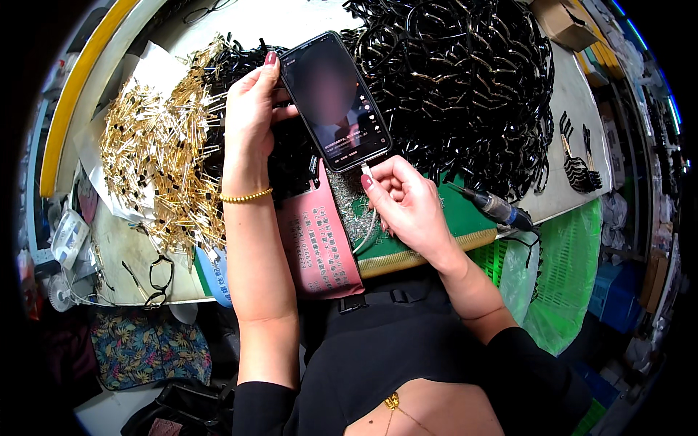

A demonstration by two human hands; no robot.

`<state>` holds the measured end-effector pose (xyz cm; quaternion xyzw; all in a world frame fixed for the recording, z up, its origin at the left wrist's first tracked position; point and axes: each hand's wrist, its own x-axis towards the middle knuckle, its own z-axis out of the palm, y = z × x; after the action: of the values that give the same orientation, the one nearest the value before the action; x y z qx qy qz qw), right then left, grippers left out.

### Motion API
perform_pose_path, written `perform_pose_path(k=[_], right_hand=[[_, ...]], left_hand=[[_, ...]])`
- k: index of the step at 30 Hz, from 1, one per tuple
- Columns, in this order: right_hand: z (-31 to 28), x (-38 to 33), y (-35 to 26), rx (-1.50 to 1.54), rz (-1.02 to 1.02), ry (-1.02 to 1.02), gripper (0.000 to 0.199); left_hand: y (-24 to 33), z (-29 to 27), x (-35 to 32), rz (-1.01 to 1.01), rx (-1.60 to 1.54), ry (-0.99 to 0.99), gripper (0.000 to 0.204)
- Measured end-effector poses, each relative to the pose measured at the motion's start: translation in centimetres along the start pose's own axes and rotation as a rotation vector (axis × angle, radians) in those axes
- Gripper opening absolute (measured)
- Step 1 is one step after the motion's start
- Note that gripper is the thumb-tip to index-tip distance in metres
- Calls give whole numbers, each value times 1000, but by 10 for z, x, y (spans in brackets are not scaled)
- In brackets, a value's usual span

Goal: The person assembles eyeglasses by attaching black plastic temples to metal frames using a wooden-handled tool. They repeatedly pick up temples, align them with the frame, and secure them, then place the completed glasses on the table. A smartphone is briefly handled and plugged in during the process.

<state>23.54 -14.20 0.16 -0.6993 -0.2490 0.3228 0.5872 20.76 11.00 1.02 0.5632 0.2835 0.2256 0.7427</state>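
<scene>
My left hand [253, 105] grips a smartphone [336, 102] by its left edge, thumb along the side. The lit phone is tilted, with its top leaning left. At its lower end, my right hand [403, 200] pinches the white plug of a charging cable [366, 236]; the plug meets the phone's bottom edge, though I cannot tell whether it is fully in. The cable hangs down from my right fingers over the pink printed sheet [316, 243]. A green mat [454, 221] with a yellowish edge lies beneath my right hand.
Gold metal pieces [160, 152] with dark ends are heaped at left. A big tangle of glossy black glasses temples [451, 80] covers the far right. A handheld power screwdriver [494, 207] lies right of my hand. Glasses frames [156, 280] sit near left; a green basket [563, 269] stands right.
</scene>
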Motion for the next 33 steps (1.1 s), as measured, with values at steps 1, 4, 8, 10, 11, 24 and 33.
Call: perform_pose_path(k=[1,4,8,10,11,24,33], right_hand=[[0,0,0,13,21,-6,12],[-2,2,3,52,29,-29,13],[-2,2,9,66,2,-28,13],[-2,2,5,54,16,-28,14],[-2,1,3,48,22,-28,15],[-4,7,2,-73,93,-70,23],[-5,-28,7,-247,-41,-138,24]], left_hand=[[2,2,-2,-4,-4,5,34],[2,2,-2,-4,5,-6,33],[-1,-2,1,-10,14,-24,33],[0,-1,0,-9,23,-25,32],[1,-1,-1,-9,27,-25,32],[-1,4,-5,102,-1,2,33],[-9,15,-1,186,97,15,37]])
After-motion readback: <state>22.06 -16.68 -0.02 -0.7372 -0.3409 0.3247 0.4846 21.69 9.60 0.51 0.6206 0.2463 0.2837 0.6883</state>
